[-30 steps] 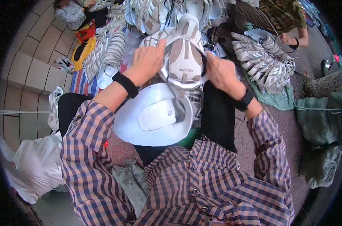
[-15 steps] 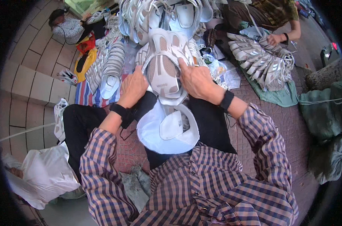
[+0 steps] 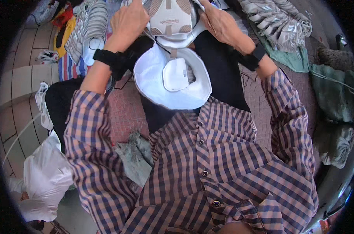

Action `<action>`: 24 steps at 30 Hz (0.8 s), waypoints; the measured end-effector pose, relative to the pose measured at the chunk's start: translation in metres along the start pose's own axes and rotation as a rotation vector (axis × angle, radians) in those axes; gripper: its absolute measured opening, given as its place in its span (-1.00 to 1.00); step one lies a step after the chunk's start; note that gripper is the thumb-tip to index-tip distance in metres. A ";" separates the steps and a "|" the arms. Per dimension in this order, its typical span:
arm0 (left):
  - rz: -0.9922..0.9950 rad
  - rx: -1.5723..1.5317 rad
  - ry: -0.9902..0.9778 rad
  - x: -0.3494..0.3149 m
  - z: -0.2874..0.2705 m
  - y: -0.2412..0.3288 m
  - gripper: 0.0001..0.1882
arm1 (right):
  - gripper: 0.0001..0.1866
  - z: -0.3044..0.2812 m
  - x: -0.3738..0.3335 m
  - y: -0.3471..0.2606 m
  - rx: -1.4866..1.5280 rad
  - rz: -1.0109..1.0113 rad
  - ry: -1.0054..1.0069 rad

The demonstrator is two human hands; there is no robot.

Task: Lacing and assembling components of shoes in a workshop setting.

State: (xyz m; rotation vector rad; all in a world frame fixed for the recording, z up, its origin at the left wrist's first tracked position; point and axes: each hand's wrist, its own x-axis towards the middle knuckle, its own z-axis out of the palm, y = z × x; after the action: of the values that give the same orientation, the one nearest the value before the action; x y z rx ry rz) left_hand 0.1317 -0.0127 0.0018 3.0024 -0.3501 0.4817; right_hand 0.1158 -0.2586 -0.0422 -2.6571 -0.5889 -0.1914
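- The white shoe upper was held up at the top of the view, above the person's lap, its tongue facing the camera.
- The left hand was closed around its left edge, fingers curled over the rim.
- The right hand gripped its right edge in the same way.
- A white rounded piece with a small white patch on it hung just below the upper, over the dark trousers.
- Both wrists wore black bands, and the sleeves were checked.
- Rows of grey and white uppers lay to the right on green cloth.
- A white plastic bag sat at lower left on the tiled floor.
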 end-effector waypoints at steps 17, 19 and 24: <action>-0.047 -0.045 -0.193 0.019 -0.016 0.031 -0.72 | -0.26 0.028 -0.113 -0.117 0.451 -0.677 -0.425; -0.032 -0.051 -0.250 0.016 -0.022 0.029 -0.73 | -0.45 -0.017 -0.102 -0.144 0.799 -0.790 -0.430; -0.004 -0.010 -0.312 0.016 -0.018 0.040 -0.62 | -0.51 0.042 -0.084 -0.158 0.582 -0.998 -0.534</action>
State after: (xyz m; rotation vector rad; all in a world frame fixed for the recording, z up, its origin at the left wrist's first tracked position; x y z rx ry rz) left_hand 0.1319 -0.0533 0.0260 3.0652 -0.3648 0.0078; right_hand -0.0259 -0.1417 -0.0409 -1.6387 -1.7805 0.3752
